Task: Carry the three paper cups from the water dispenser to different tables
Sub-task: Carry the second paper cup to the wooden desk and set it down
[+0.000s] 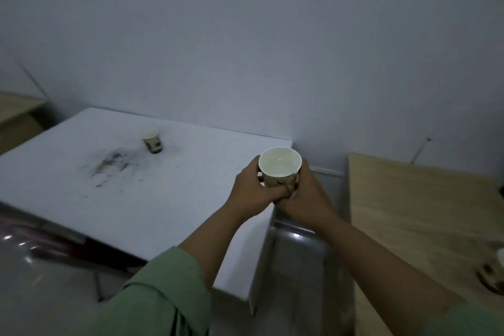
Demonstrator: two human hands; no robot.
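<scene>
A paper cup (280, 165) with a white inside and a printed outside is held upright between both hands, above the right edge of a white table (81, 161). My left hand (252, 189) wraps its left side and my right hand (305, 194) its right side. A second paper cup (153, 141) stands on the white table near its far middle. Part of a third cup (493, 273) shows at the right frame edge on a wooden table (409, 213).
A dark smudge (111, 162) marks the white table's surface. A narrow gap with grey floor (300, 267) separates the two tables. A plain wall (245, 35) stands behind them. Wooden furniture (16, 114) sits at the far left.
</scene>
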